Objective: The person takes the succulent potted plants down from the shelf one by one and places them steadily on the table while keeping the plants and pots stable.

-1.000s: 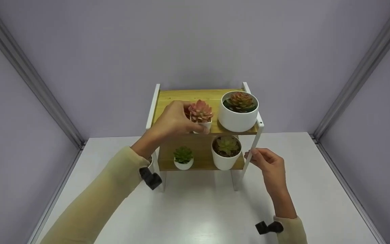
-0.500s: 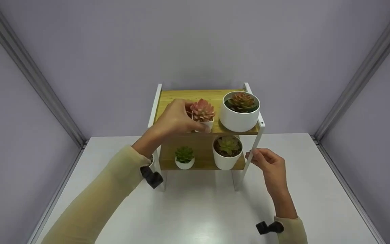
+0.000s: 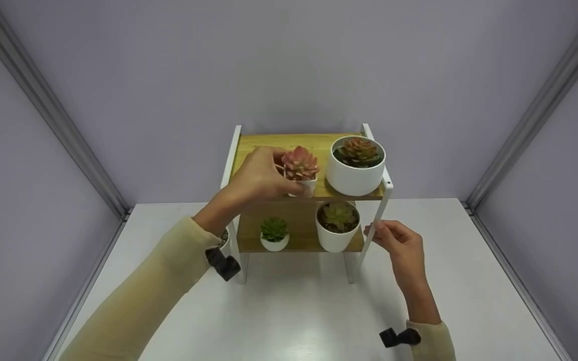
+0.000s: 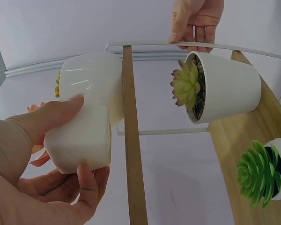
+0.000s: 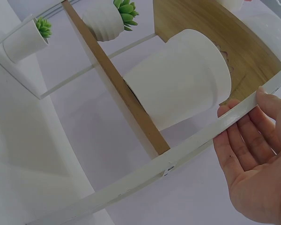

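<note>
In the head view my left hand [image 3: 258, 175] holds a small white pot with a pink succulent [image 3: 301, 163] over the front of the rack's wooden top shelf [image 3: 296, 140]. The left wrist view has thumb and fingers round that angular white pot [image 4: 79, 140]; whether its base touches the shelf, I cannot tell. To its right stands a wide white pot with a reddish-brown succulent [image 3: 355, 175]. My right hand [image 3: 404, 248] grips the rack's white right front leg [image 3: 378, 213], thumb on one side and fingers on the other in the right wrist view.
On the lower shelf [image 3: 296, 244] are a small white pot with a green succulent [image 3: 274, 243] and a larger white pot [image 3: 335, 240]. Another white pot [image 3: 226, 246], partly behind my left wrist, stands left of the rack. Grey walls surround the white table [image 3: 289, 311].
The view has shifted very slightly. Both hands keep their holds, and the pots stay where they were on the rack.
</note>
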Motion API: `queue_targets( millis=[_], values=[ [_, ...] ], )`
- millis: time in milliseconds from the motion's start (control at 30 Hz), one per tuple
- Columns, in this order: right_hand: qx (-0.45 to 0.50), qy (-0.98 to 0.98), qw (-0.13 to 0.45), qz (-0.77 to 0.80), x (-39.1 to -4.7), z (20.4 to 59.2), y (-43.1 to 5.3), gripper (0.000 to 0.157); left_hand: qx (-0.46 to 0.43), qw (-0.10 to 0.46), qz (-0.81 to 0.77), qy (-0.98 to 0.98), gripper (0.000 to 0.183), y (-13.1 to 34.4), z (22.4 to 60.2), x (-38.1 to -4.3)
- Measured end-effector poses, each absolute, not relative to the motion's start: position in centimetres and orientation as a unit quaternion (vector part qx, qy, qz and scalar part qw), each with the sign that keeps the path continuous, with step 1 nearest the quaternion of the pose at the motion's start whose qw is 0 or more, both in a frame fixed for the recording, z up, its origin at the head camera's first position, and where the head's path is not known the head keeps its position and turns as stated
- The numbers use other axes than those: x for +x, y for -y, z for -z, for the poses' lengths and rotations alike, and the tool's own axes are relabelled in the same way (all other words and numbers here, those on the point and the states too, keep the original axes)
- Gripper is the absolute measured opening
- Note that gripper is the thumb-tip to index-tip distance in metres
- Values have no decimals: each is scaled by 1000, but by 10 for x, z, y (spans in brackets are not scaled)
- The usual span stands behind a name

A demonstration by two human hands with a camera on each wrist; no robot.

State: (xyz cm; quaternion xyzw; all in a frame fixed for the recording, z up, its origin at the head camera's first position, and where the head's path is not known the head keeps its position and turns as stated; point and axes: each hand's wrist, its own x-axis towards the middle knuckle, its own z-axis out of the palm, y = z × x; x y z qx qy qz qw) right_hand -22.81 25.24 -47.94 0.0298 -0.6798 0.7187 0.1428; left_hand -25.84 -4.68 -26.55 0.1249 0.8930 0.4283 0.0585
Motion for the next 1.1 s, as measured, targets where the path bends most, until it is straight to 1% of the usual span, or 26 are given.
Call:
queue_targets(
  millis=[233,367,633,967,1100],
  values=[
    [28,677,142,-722,-228,481,-253,30,119,64,-434,-891,60,47,266,-254],
    [29,678,143,-721,-227,481,-252,28,127,68,-444,-884,63,48,268,-250],
    [28,684,145,-715,-228,482,-252,26,138,68,-464,-872,58,53,269,-240],
    [31,680,141,-719,-228,482,-253,30,132,74,-479,-865,64,61,270,-232],
    [28,682,140,-718,-229,482,-253,29,128,76,-480,-864,66,64,271,-229]
  ],
)
